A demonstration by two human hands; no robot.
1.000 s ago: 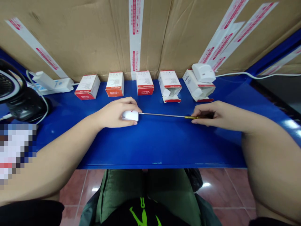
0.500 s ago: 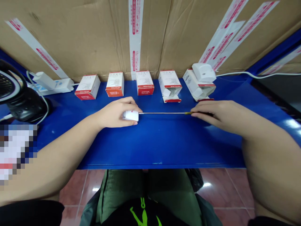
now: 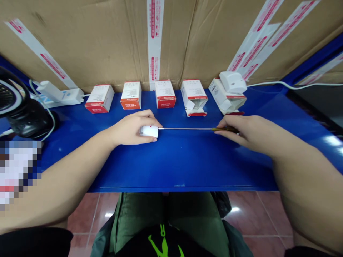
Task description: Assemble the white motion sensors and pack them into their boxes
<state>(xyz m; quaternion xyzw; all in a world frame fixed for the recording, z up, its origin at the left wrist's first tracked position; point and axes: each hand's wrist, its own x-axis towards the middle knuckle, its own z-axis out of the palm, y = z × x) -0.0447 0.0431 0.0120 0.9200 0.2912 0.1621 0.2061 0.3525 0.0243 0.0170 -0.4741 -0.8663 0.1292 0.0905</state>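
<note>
Low over the blue table [image 3: 177, 167], my left hand [image 3: 131, 128] is closed around a small white detector [image 3: 150, 131], whose right end shows between thumb and fingers. A long thin screwdriver [image 3: 187, 129] runs level from that end to my right hand [image 3: 243, 132]. Its tip meets the detector's right side near my left fingertips; exactly where it sits is too small to make out. My right thumb and fingers pinch the dark yellowish handle, partly covering it.
Several white-and-red detector boxes [image 3: 165, 94] line the back; the two rightmost have open flaps. Another white detector [image 3: 232, 82] rests on the rightmost box. At left are a power strip [image 3: 69, 97] and a black device [image 3: 24, 110] with a cable. Cardboard [image 3: 107, 43] walls the back.
My right hand has shifted its fingers on the screwdriver handle, rolling over and back, and the shaft has become more level. My left hand and the detector have stayed in place.
</note>
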